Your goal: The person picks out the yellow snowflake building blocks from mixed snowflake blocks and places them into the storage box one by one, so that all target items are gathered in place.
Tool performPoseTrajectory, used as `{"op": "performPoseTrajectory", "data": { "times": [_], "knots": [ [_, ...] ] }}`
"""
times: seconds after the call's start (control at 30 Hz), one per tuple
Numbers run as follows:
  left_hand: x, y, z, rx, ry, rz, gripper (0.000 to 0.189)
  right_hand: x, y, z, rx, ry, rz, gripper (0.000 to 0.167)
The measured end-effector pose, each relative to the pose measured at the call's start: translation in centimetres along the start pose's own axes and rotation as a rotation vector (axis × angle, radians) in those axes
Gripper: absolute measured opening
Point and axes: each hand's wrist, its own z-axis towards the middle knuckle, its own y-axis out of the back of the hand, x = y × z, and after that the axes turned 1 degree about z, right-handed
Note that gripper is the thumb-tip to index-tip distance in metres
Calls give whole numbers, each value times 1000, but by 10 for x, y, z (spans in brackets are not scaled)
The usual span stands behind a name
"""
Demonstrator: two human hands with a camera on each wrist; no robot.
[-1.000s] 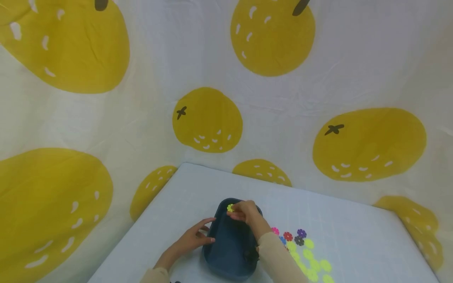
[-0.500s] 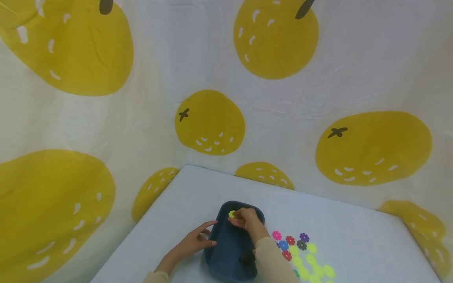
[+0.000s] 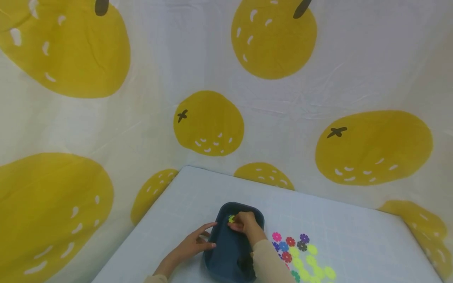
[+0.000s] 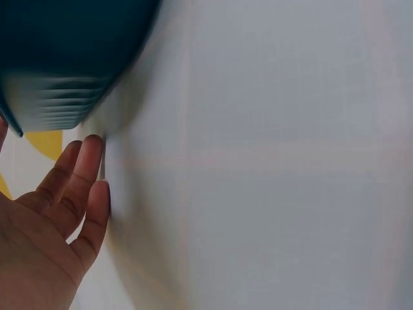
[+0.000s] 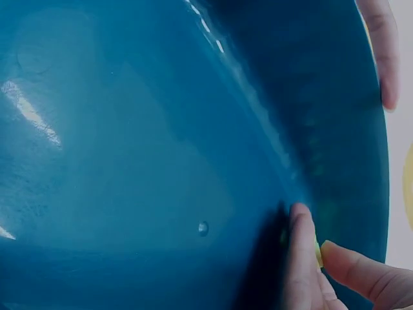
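Note:
My right hand (image 3: 247, 225) is inside the dark blue tray (image 3: 226, 251), near its far end. Between thumb and fingers it pinches a small yellow flower-shaped plastic disc (image 3: 231, 219). In the right wrist view only a sliver of the yellow disc (image 5: 318, 252) shows between the fingertips, close to the tray's curved wall. My left hand (image 3: 194, 242) is at the tray's left side, index fingertip right at the rim and thumb reaching over it. The left wrist view has its other fingers (image 4: 84, 174) spread loosely beside the tray's ribbed outer wall (image 4: 64, 103).
Several flower-shaped discs lie on the pale table (image 3: 354, 228) to the tray's right: a pink disc (image 3: 277, 236), a red disc (image 3: 287, 257), a purple disc (image 3: 304, 238) and many yellow discs (image 3: 311, 260). A fruit-print cloth (image 3: 276, 133) hangs behind the table.
My right hand has lowered the yellow disc a little further into the tray, and less of the disc's face shows. My left hand has stayed at the rim. The head view has shifted slightly.

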Motion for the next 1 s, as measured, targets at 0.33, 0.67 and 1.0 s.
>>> {"op": "performPoseTrajectory", "data": {
  "times": [0.33, 0.67, 1.0],
  "knots": [
    [-6, -5, 1, 10, 13, -11, 66, 8, 9, -11, -18, 49, -65, 26],
    [-2, -6, 4, 6, 17, -10, 67, 20, 15, -18, -26, 97, -106, 28],
    [5, -1, 0, -14, 42, 9, 67, 34, 21, -40, 109, 125, -119, 29]
  ]
}}
